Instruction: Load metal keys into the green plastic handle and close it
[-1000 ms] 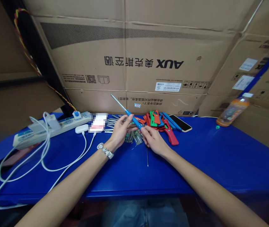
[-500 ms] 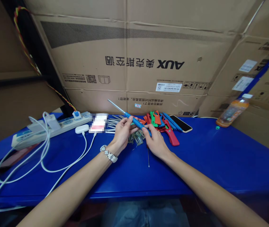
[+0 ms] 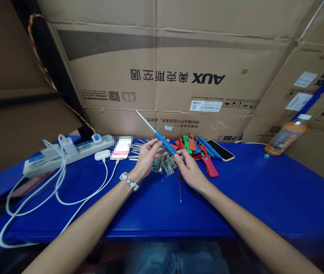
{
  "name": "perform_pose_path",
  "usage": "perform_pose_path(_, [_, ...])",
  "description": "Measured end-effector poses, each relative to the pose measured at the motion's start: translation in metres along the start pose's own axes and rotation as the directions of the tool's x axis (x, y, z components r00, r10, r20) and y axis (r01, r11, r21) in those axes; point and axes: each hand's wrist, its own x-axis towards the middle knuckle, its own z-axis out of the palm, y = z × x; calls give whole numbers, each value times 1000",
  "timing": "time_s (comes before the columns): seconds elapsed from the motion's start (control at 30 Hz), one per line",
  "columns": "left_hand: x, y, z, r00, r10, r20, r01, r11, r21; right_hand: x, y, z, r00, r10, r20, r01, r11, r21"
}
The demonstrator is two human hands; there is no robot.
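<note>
1. Head view: a slim blue tool with a long silvery metal rod [image 3: 166, 144] was held aslant above a glossy blue tabletop [image 3: 253, 201], its rod pointing up and to the left.
2. The left hand [image 3: 147, 158], with a silvery bracelet [image 3: 129, 182] at its wrist, was partly open, thumb and loosely bent fingers at the blue handle; how firmly it gripped could not be told.
3. The right hand [image 3: 189, 169] had its thumb and fingers closed on the handle's lower end.
4. Just below the right hand lay a thin metal shaft [image 3: 180, 190], its upper end partly hidden.
5. Behind the hands were silvery metal rods [image 3: 134, 157] and a cluster of small clear pieces [image 3: 168, 167].
6. Near the right hand lay a red plastic pistol-shaped shell [image 3: 210, 167], with a black-screened phone [image 3: 221, 149] beyond.
7. Well apart, a tilted bottle of orange drink [image 3: 284, 137] leaned against brown cardboard [image 3: 179, 49].
</note>
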Motion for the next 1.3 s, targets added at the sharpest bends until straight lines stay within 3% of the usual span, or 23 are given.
perform_pose_path(0.27, [1, 3, 1, 997, -27, -75, 31, 998, 55, 1, -6, -4, 999, 39, 21, -37, 993, -108])
perform_pose_path(0.43, [1, 1, 2, 987, -78, -143, 82, 996, 19, -1, -13, -5, 994, 83, 70, -61, 960, -274])
perform_pose_path(0.57, [1, 0, 2, 966, -102, -239, 106, 994, 2, -3, -18, -4, 996, 50, 74, -17, 919, -394])
perform_pose_path(0.73, [3, -1, 3, 961, -129, -245, 134, 991, 2, 6, -15, -3, 998, 60, 32, -45, 932, -359])
perform_pose_path(0.83, [5, -4, 1, 961, -153, -230, 158, 987, 0, 21, -11, -7, 992, 119, 34, -105, 952, -289])
perform_pose_path(0.93, [6, -6, -1, 955, -167, -244, 175, 985, 11, 42, -5, -11, 994, 105, 14, -98, 961, -257])
perform_pose_path(1.17, [11, -3, -2, 944, -73, -323, 106, 990, 87, 64, 1, -16, 997, 69, 27, -53, 918, -394])
perform_pose_path(1.3, [15, -1, -11, 959, 57, -277, 11, 972, 236, 59, -1, -12, 997, 66, 32, -43, 883, -467])
